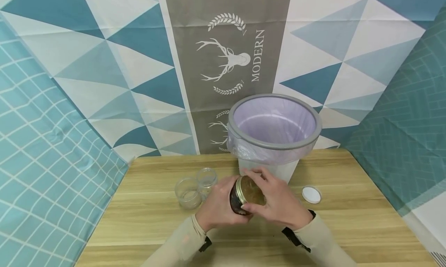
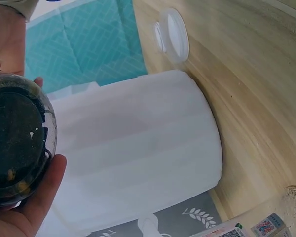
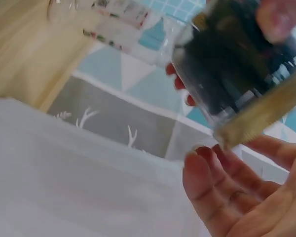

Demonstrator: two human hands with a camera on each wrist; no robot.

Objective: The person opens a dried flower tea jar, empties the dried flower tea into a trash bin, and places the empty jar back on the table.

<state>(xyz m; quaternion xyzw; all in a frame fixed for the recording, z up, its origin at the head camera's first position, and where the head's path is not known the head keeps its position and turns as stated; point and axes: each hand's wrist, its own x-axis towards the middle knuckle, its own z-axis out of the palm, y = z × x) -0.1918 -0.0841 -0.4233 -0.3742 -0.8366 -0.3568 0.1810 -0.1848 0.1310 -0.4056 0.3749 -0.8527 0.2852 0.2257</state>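
Observation:
My left hand (image 1: 223,203) grips a glass jar (image 2: 19,138) with dark contents, tilted above the table in front of the bin. The jar's gold lid (image 1: 251,189) faces right. In the head view my right hand (image 1: 273,197) spans that lid, its thumb at the near edge and fingertips at the far edge. Several of its fingers (image 3: 202,180) extend beside the lid's gold rim in the right wrist view. Left of my hands, two clear containers (image 1: 188,193) stand close together on the table. The jar's underside shows in the left wrist view.
A white bin (image 1: 275,143) with a grey rim and purple liner stands behind my hands. On the wooden table (image 1: 362,220), a white round lid (image 1: 311,194) lies to the right. Patterned cloths (image 1: 139,65) hang at the back and both sides.

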